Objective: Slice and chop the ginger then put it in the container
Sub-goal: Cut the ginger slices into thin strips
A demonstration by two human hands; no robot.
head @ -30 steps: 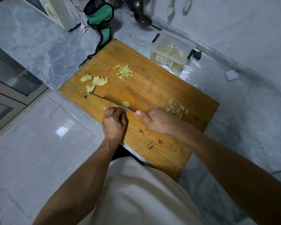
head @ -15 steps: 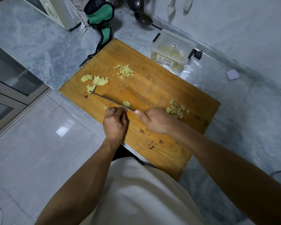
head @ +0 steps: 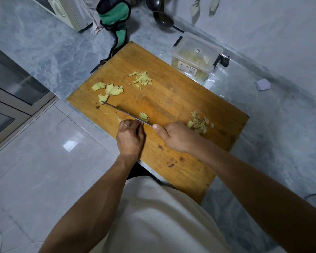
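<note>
The right hand (head: pixel 179 136) grips the knife (head: pixel 128 114), chopping ginger slices (head: pixel 143 116) that the left hand's (head: pixel 130 137) curled fingers pinch; next, another careful cut.

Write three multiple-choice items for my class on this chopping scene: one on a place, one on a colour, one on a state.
1. Where does the clear plastic container stand?
A. on the cutting board
B. on the counter beyond the board's far edge
C. on the floor

2. What colour is the oven mitt?
A. green and black
B. red
C. yellow

3. What is the right hand doing?
A. hanging idle
B. gripping the knife
C. lifting the container

Answers: B, it sits on marble past the wooden cutting board; A, green fabric with black trim; B, its fingers curl round the handle.
</note>
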